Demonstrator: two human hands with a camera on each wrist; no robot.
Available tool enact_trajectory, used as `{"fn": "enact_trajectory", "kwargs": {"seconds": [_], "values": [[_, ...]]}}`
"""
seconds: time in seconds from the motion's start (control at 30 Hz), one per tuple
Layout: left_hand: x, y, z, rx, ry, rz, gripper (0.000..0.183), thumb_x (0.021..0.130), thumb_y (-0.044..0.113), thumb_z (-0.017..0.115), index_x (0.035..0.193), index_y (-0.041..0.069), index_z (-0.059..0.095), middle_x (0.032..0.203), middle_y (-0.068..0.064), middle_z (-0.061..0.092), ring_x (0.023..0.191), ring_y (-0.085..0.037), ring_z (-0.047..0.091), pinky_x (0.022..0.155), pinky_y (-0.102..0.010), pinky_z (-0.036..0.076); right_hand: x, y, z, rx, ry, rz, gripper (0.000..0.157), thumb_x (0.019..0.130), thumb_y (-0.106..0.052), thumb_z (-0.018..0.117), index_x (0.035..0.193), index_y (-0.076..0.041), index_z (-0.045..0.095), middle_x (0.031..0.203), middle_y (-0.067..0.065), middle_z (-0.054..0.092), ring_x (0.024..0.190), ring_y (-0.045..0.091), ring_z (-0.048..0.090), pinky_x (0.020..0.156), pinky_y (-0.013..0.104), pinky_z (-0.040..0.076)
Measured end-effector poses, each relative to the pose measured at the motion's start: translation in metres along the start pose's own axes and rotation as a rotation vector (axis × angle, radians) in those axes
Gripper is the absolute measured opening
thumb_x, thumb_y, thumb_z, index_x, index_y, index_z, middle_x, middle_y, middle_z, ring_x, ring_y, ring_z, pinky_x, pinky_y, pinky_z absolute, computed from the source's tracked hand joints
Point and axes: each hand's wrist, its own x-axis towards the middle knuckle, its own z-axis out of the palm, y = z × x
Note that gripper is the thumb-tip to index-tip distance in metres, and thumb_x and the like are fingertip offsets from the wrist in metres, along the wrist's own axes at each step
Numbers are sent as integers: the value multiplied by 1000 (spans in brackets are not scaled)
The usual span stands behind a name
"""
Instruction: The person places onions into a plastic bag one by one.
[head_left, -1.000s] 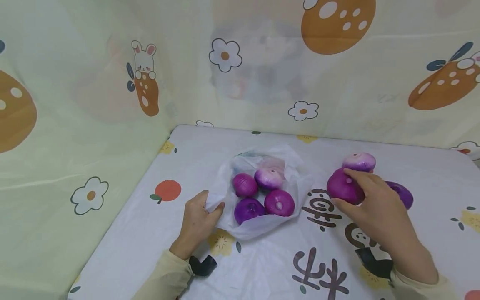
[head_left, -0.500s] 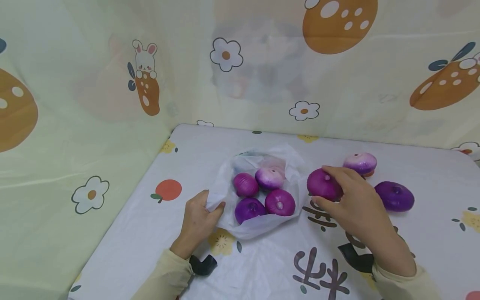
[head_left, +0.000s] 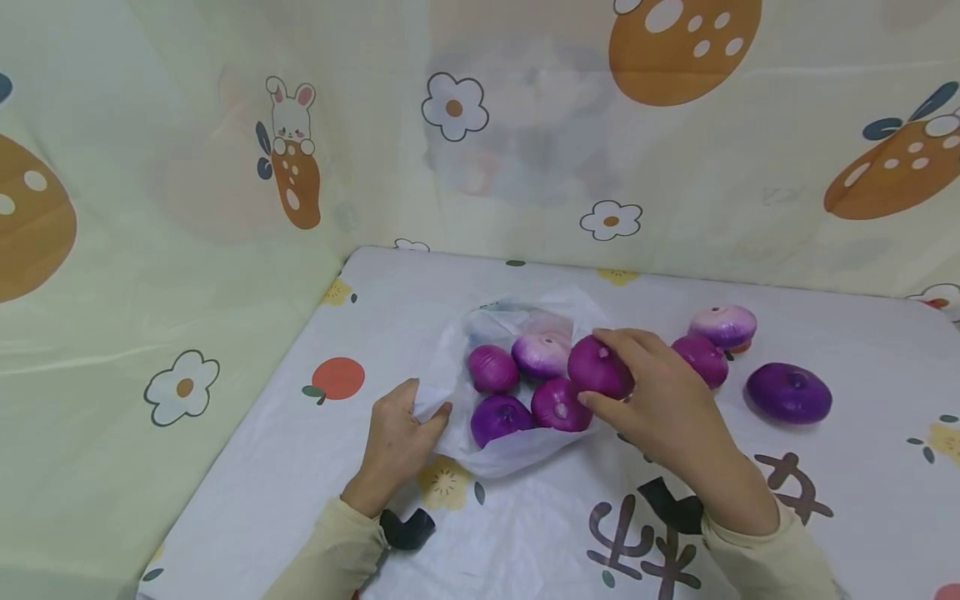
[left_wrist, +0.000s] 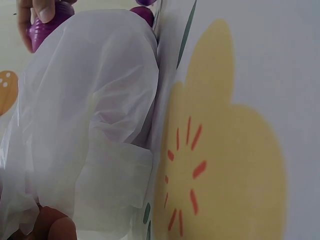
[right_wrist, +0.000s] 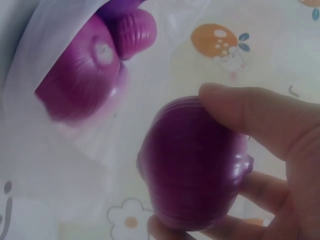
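Note:
My left hand (head_left: 401, 442) pinches the left edge of a white plastic bag (head_left: 498, 462) that lies with its mouth spread. Several onions sit inside: a striped magenta onion (head_left: 493, 369), a pale-topped onion (head_left: 542, 356), a dark purple onion (head_left: 501, 419) and a magenta onion (head_left: 558, 405). My right hand (head_left: 667, 400) grips another magenta onion (head_left: 600, 367) over the bag's right side, thumb and fingers on opposite sides of it. In the right wrist view the held onion (right_wrist: 195, 162) hangs apart from those in the bag.
To the right on the patterned white tablecloth (head_left: 540, 533) lie a pale-topped onion (head_left: 723, 326), a magenta onion (head_left: 703, 360) partly behind my right hand, and a dark purple onion (head_left: 787, 392). A printed curtain (head_left: 517, 167) hangs behind the table.
My right hand has carried the magenta onion leftward from the loose onions to above the bag, uncovering the dark purple onion at right. The left hand has stayed on the bag's edge.

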Motion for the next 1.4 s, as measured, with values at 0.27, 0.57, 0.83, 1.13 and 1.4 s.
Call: {"fn": "enact_trajectory", "kwargs": {"seconds": [0.27, 0.57, 0.83, 1.13, 1.4], "values": [[0, -2, 0, 14, 7, 35, 18, 77, -2, 82, 91, 1, 72, 84, -7, 73, 73, -19, 64, 68, -37, 55, 9, -15, 9, 15, -32, -13, 70, 81, -25, 88, 143, -7, 60, 140, 20, 60, 121, 46, 60, 98, 60, 49], [1, -3, 0, 17, 0, 32, 18, 77, -2, 82, 92, 1, 71, 84, -8, 73, 73, -19, 64, 67, -36, 55, 17, -28, 21, 33, -55, -39, 68, 81, -26, 88, 142, -12, 61, 141, 15, 60, 119, 40, 63, 92, 56, 54], [1, -1, -2, 5, -8, 23, 18, 78, -1, 82, 92, 1, 71, 84, -8, 73, 73, -19, 64, 67, -35, 55, 21, -41, 38, 34, -42, -106, 68, 80, -25, 90, 141, -11, 63, 136, 13, 62, 116, 37, 65, 92, 54, 55], [1, 0, -2, 0, -13, 14, 19, 79, -1, 83, 94, 1, 72, 87, -8, 74, 76, -19, 66, 70, -37, 57, 25, -55, 57, 31, -52, -152, 69, 77, -27, 92, 139, -11, 65, 135, 16, 63, 119, 36, 64, 93, 53, 56], [2, -2, -2, -1, -6, 45, 20, 78, -1, 83, 94, 0, 71, 87, -9, 74, 76, -19, 66, 69, -38, 56, 29, -64, 69, 44, -39, -192, 67, 77, -27, 92, 136, -10, 67, 129, 14, 66, 114, 32, 65, 87, 48, 58]]}}
